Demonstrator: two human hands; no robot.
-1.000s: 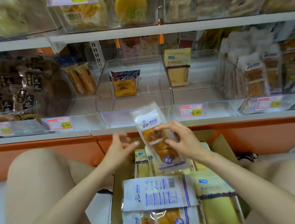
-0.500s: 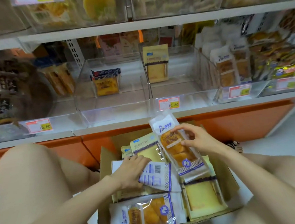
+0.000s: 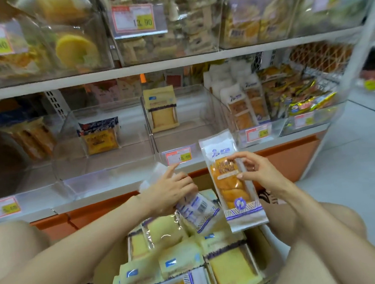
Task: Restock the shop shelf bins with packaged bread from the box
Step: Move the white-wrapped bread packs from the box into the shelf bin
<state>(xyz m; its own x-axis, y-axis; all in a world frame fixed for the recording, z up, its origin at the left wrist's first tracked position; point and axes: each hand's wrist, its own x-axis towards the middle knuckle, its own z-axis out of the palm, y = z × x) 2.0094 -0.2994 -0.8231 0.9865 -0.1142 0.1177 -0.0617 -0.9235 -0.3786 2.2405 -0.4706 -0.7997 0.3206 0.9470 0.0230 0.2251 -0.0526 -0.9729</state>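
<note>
My right hand (image 3: 256,173) pinches a long white-and-blue pack of golden bread (image 3: 231,183), held upright over the cardboard box (image 3: 103,282). My left hand (image 3: 168,192) grips a second white pack (image 3: 195,209), back side up, lifted from the box. Several yellow cake packs (image 3: 229,267) lie in the box. On the shelf, a clear bin (image 3: 260,131) to the upper right holds matching white bread packs. Two clear bins, the left one (image 3: 107,164) and the middle one (image 3: 181,128), each hold one pack.
The white shelf edge (image 3: 96,199) with price tags runs just behind my hands, with an orange base below. An upper shelf carries full clear bins (image 3: 161,31). My bare knees flank the box at left and right. White floor (image 3: 351,138) lies to the right.
My left hand has lifted the white pack it rested on out of the box. My right hand raised its bread pack higher, towards the shelf. The view swung up and to the right.
</note>
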